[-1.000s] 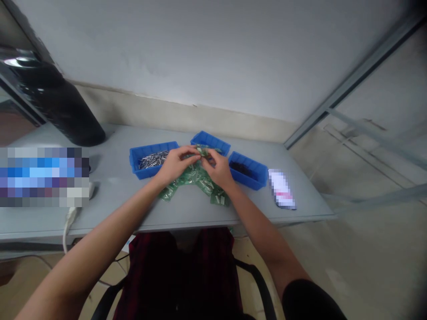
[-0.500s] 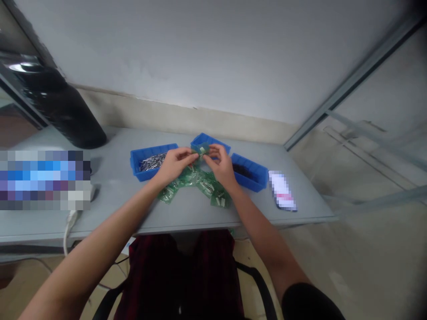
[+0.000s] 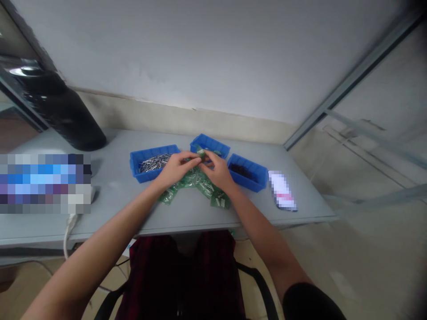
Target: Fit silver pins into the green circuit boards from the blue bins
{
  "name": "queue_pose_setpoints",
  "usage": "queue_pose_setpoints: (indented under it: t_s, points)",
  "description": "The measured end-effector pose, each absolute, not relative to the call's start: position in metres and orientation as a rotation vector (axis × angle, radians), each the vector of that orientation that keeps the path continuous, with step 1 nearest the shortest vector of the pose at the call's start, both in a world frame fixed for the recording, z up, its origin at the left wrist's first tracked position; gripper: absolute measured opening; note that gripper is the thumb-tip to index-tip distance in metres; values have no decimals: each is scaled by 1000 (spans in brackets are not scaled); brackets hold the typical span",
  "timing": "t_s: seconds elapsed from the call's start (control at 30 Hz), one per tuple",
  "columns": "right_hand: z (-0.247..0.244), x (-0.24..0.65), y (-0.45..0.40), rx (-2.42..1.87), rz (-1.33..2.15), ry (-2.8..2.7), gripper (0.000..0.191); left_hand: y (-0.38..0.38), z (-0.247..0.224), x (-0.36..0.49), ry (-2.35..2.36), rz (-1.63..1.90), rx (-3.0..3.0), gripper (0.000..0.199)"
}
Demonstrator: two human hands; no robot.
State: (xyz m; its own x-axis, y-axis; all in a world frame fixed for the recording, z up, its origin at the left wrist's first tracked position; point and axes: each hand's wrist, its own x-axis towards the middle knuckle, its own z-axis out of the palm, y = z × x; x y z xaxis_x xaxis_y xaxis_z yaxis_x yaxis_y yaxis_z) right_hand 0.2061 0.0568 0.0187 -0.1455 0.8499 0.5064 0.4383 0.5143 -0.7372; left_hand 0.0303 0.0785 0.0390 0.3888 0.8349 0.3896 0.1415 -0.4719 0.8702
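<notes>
A small green plastic bag [image 3: 200, 154] is pinched between my two hands, above the middle of the desk. My left hand [image 3: 178, 168] closes on its left side with thumb and fingertips. From the right, my right hand [image 3: 216, 169] grips the same bag; the fingertips nearly meet. Several filled green bags [image 3: 205, 186] lie on the desk under and in front of my hands. Left of them sits a blue bin of metal pins [image 3: 153, 163]. A second blue bin [image 3: 211, 144] stands behind my hands, its contents partly hidden. Dark small parts fill the right blue bin [image 3: 247, 171].
A black bottle [image 3: 66, 111] stands at the back left of the desk [image 3: 113, 178]. A white plug with a cable [image 3: 80, 198] lies near a blurred-out item on the left. To the right is a phone [image 3: 283, 190]. The wall [image 3: 200, 58] rises behind the desk.
My hands have drawn closer together and come slightly lower and nearer, with the green bag bunched between the fingertips. More of the rear blue bin now shows.
</notes>
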Motion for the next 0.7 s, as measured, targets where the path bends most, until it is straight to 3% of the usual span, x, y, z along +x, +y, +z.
queue_pose_setpoints:
  t_s: [0.2,0.37,0.47,0.6,0.7]
  points:
    - [22,210,55,-1062,594,-1668,29,81,35,31,888,1252,1750,36]
    - [23,211,53,-1068,540,-1737,24,80,36,30,834,1148,1802,24]
    - [24,212,55,-1105,424,-1774,15,78,38,30,852,1151,1821,22]
    - [21,213,60,-1127,265,-1778,25,77,42,30,909,1179,1835,22]
    - [18,214,64,-1168,222,-1630,17,76,43,30,922,1197,1849,22]
